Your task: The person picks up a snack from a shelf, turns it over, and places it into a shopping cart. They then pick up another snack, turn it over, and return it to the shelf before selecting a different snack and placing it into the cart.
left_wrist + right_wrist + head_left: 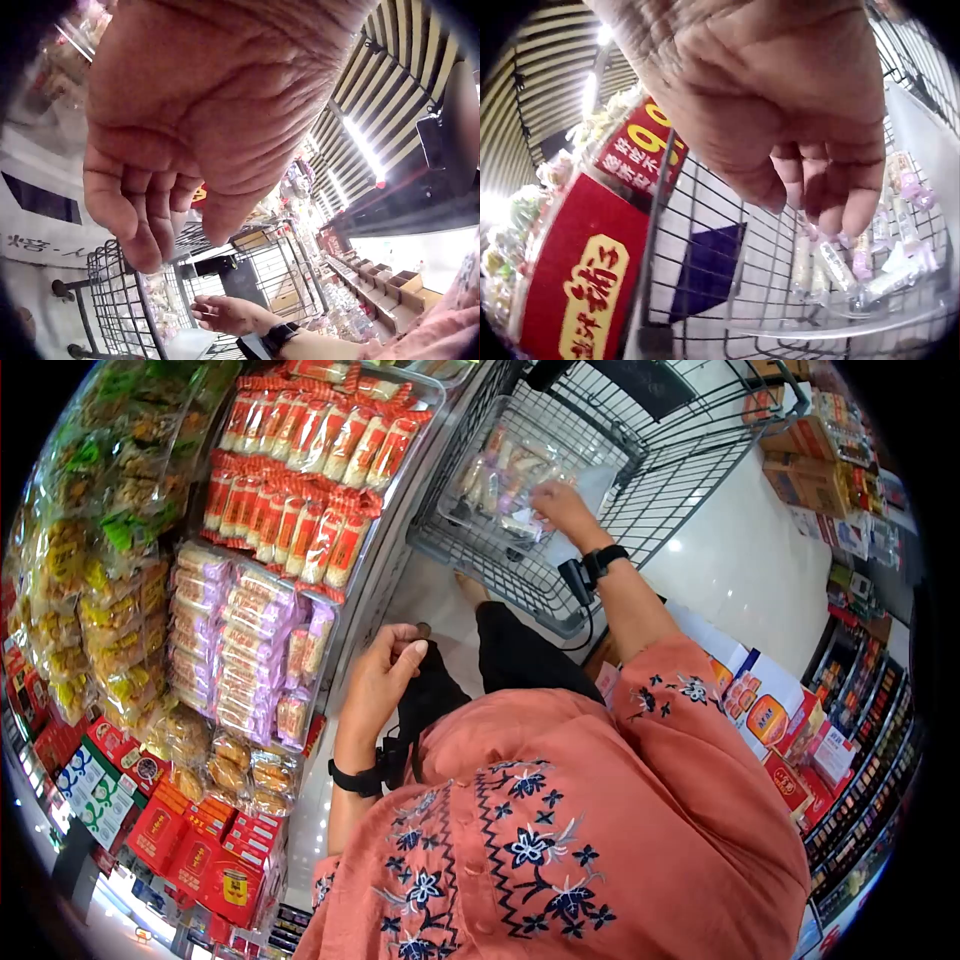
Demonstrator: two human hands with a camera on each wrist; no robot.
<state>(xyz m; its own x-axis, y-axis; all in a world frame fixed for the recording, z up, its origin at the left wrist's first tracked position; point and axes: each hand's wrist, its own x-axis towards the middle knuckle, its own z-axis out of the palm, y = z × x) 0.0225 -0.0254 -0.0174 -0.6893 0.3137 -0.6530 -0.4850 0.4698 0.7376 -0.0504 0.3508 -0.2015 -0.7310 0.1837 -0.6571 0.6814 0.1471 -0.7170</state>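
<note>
In the head view the right hand (pixel 563 510) reaches into the shopping cart (pixel 470 555), over a clear plastic container (pixel 455 490) with several wrapped snack sticks. The right wrist view shows the right hand (pixel 787 150) with fingers loosely bent above the wrapped sticks (pixel 836 266); nothing is visible in its fingers. Beside the display, outside the cart, the left hand (pixel 385 670) hangs with fingers relaxed. The left wrist view shows that left hand (pixel 195 127) palm bare, fingers loosely bent, holding nothing.
Red-wrapped sticks (pixel 325 435) and purple-wrapped packs (pixel 240 650) fill trays left of the cart. Bagged snacks (pixel 130 540) stand further left, red boxes (pixel 190 850) below them. Boxes (pixel 765 715) and shelves lie to the right. A cord hangs from the right wrist device.
</note>
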